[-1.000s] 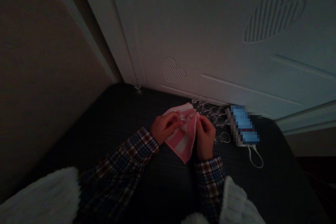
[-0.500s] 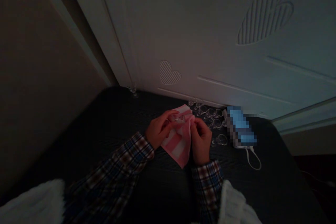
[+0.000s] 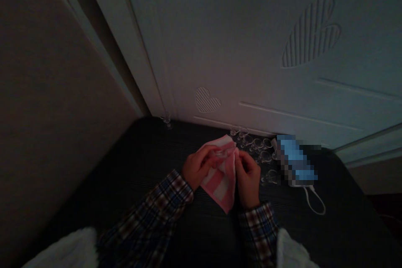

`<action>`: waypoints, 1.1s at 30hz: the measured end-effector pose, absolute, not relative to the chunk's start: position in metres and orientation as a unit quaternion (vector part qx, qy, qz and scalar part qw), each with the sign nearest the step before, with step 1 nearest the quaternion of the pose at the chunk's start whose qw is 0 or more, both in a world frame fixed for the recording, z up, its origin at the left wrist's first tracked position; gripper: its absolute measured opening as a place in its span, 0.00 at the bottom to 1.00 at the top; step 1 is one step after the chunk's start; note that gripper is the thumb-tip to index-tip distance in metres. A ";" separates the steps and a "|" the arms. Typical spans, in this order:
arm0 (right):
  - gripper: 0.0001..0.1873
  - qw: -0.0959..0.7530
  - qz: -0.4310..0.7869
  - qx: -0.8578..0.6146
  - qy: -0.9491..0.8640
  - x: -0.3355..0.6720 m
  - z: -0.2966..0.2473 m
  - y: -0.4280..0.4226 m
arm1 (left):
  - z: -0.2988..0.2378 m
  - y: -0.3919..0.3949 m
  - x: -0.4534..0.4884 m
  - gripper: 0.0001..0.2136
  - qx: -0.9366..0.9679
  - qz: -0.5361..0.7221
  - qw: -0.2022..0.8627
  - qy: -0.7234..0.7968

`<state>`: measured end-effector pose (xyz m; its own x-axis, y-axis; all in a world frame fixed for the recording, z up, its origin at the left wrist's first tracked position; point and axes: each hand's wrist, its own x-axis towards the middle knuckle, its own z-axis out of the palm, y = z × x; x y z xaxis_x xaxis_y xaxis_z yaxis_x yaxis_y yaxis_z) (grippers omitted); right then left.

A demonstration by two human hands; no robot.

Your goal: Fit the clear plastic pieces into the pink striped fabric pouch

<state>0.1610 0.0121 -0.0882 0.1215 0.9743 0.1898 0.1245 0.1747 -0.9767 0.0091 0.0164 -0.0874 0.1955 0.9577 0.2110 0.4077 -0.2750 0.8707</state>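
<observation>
Pinches the top edge of a pink-and-white striped cloth [image 3: 221, 181] with the left hand [image 3: 198, 167], with fingers curled and thumb pressed onto the fabric. Meets it from the other side with the right hand [image 3: 248, 173], with fingertips drawn together on that same edge, close beside the left. Holds the striped cloth between the two hands, low over the dark bench [image 3: 141, 167], with the lower corner tapering to a point toward the body; cannot tell whether that corner rests on the surface. Looks, by the layered stripes, to be gathered or folded into a narrow shape already, but not yet laid flat or let go, so probably somewhere in the middle of the work. Too dim to say whether anything small and clear sits between the fingertips. Just beyond the right hand, a scatter of clear rings [image 3: 260, 147] loose on the bench, none visibly on the fabric. Further right, a blurred blue thing [image 3: 297, 163] with a white cord [image 3: 315, 205] looping off it. Behind all this, a pale door [image 3: 226, 42] with grooved hearts.
</observation>
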 end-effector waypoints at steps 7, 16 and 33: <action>0.12 0.542 0.386 -0.512 -0.543 0.162 -0.088 0.012 | -0.091 0.017 0.010 0.14 0.683 0.412 0.350 0.490; 0.11 0.552 0.380 -0.503 -0.546 0.161 -0.088 0.013 | -0.087 0.017 0.011 0.17 0.690 0.397 0.352 0.493; 0.11 0.557 0.395 -0.499 -0.534 0.163 -0.089 0.013 | -0.090 0.019 0.008 0.14 0.699 0.383 0.332 0.505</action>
<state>0.1625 0.0128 -0.0886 0.1184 0.9725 0.2005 0.0933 0.1901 -0.9773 0.0080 0.0190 -0.0900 0.1967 0.9599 0.1997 0.4516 -0.2694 0.8506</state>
